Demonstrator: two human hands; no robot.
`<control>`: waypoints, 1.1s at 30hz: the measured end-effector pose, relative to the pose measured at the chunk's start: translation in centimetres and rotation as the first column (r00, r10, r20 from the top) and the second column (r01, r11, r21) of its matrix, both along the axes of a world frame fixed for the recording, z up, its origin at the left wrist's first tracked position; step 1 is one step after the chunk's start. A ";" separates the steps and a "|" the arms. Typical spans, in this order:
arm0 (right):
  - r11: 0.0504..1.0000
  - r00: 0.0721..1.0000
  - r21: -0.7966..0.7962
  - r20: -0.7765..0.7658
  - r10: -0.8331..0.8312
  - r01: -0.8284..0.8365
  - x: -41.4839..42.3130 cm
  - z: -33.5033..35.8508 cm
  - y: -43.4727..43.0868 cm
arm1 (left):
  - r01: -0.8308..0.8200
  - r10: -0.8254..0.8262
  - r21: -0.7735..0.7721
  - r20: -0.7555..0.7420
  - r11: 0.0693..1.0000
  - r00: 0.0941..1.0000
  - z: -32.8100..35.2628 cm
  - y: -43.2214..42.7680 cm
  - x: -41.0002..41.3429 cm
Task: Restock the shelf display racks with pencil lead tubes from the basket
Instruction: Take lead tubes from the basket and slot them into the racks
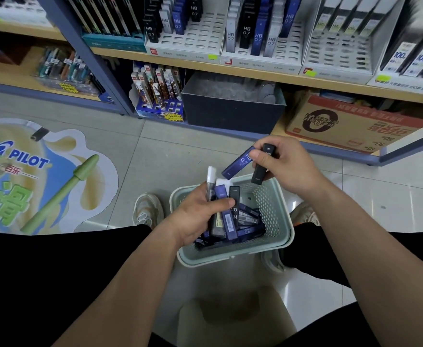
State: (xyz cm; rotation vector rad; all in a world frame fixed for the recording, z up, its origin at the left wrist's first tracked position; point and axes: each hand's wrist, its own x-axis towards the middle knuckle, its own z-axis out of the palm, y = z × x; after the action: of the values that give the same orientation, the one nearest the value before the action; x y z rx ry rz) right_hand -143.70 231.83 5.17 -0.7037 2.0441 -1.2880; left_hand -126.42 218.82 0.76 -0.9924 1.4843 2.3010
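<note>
L hand (197,217), R hand (288,167): tubes (238,163)

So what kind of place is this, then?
Probably a stationery shop aisle: white display racks hold pencil lead tubes marked HB, pens fill the neighbouring shelf, and a Pilot pen advert is stuck on the floor.

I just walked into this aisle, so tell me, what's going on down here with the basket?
A person is handling pencil lead tubes over a pale green basket. The left hand grips a bunch of tubes, while the right hand pinches a blue tube and a black tube above it. The white display racks on the shelf have empty slots.
</note>
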 end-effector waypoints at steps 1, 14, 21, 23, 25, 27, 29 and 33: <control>1.000 1.000 0.010 0.018 0.012 -0.012 -0.4 0.2 0.3 | -0.036 0.036 0.009 0.015 0.999 0.999 -0.1 -0.2 0.1; 0.950 0.955 0.162 0.180 0.238 -0.267 0.8 -1.2 -0.3 | -0.110 0.110 0.013 -0.059 0.994 0.992 0.2 0.0 -0.1; 0.978 0.987 0.132 0.038 0.158 -0.162 2.0 -1.9 -1.0 | -0.125 0.126 0.019 -0.083 0.992 0.989 0.5 -0.1 -0.6; 0.980 0.989 0.135 -0.011 0.147 -0.144 2.3 -2.2 -1.1 | -0.121 0.119 -0.016 -0.080 0.993 0.990 0.8 -0.1 -0.8; 0.980 0.990 0.148 -0.033 0.138 -0.132 2.6 -2.5 -1.3 | -0.118 0.114 -0.044 -0.085 0.992 0.990 1.1 0.1 -0.9; 0.984 0.993 0.137 -0.001 0.117 -0.115 2.7 -2.8 -1.3 | -0.130 0.124 -0.067 -0.085 0.989 0.989 1.1 0.2 -1.0; 0.991 0.996 0.111 0.039 0.075 -0.078 2.8 -2.8 -1.3 | -0.144 0.139 -0.084 -0.073 0.986 0.988 1.2 0.2 -1.0; 0.992 0.997 0.123 0.074 -0.031 0.022 2.5 -2.1 -1.0 | -0.144 0.132 -0.174 -0.075 0.974 0.988 1.6 -0.3 -1.3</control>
State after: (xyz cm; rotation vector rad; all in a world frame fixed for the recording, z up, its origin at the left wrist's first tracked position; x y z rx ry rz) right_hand -141.20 230.88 3.07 -0.5646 2.0569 -1.1746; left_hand -127.67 218.55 2.40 -1.1118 1.7242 2.3461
